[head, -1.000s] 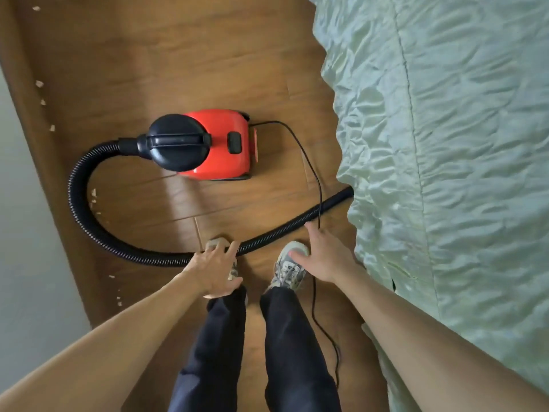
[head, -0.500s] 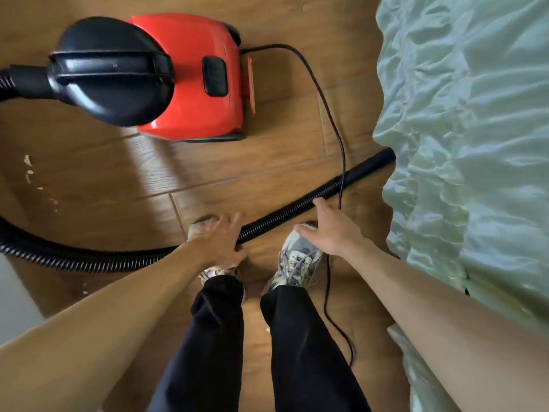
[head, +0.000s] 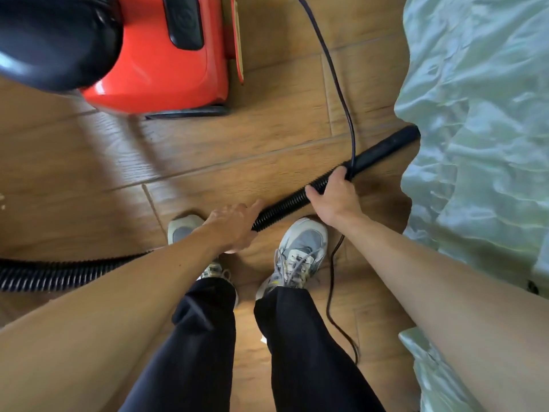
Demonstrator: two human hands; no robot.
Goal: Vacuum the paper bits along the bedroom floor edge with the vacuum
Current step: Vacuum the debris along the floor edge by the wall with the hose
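Both hands meet the black ribbed vacuum hose point(head: 285, 203) before our shoes: our right hand point(head: 332, 199) curls round it, while our left hand point(head: 233, 228) lies over it and we cannot tell its grip. Beyond, the red plastic canister vacuum point(head: 166, 60) sits on the brown wooden plank floor point(head: 237, 138).

The only camera rides on my head, wide-angled, tilted steeply down and slightly forward at the floor point(head: 267, 138). It sits close over my forearms: my left hand point(head: 231, 230) and right hand point(head: 335, 200) meet the hose point(head: 285, 205) mid-frame, with my shoes point(head: 300, 251) beneath, the vacuum point(head: 166, 60) cropped at the top and the bed point(head: 475, 144) along the right edge.
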